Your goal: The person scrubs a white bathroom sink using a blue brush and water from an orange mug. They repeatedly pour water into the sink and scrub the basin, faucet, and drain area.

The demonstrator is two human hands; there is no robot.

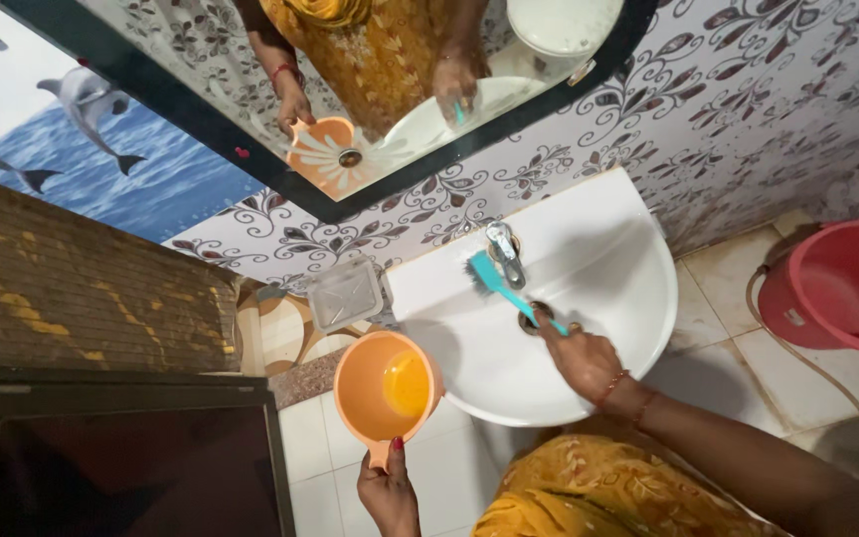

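Here I see my right hand (581, 360) clamped on a brush (505, 288) over the sink (616, 288); left hand (390, 487) grips a mug (382, 390) beside the sink.

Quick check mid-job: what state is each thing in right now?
Mug: upright, held by its handle in the left hand, beside the sink.
Brush: in the right hand, bristles near the tap.
Tap: no water seen running.
Sink: no standing water seen.
Bucket: upright on the floor.
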